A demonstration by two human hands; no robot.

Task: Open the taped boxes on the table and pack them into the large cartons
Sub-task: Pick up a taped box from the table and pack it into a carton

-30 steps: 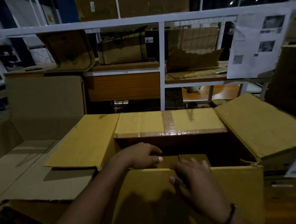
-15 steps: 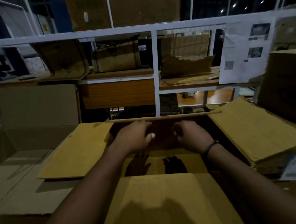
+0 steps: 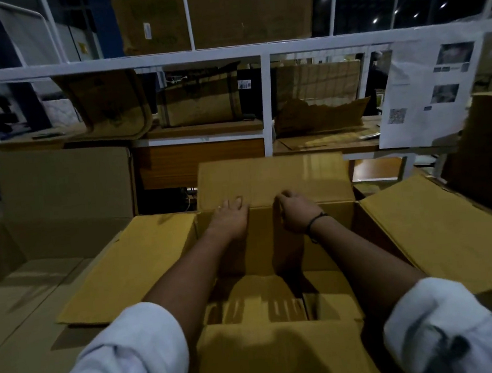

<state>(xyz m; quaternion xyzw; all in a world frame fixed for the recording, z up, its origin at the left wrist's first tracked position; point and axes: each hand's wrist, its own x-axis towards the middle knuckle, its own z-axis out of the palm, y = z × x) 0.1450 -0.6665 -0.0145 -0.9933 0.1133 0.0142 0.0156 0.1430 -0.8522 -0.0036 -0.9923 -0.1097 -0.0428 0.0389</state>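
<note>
- Head view: a large carton (image 3: 262, 245) is seen open in the middle, with its far flap (image 3: 272, 180) stood up.
- The left grip (image 3: 231, 217) is laid flat on that flap's fold, with the fingers straight.
- The right grip (image 3: 297, 216) is curled against the same fold; whether anything is held cannot be told.
- Small boxes (image 3: 256, 308) are packed low inside the carton, by its near wall.

Warehouse: cartons (image 3: 216, 11) stacked on white racking (image 3: 226, 52).
</note>
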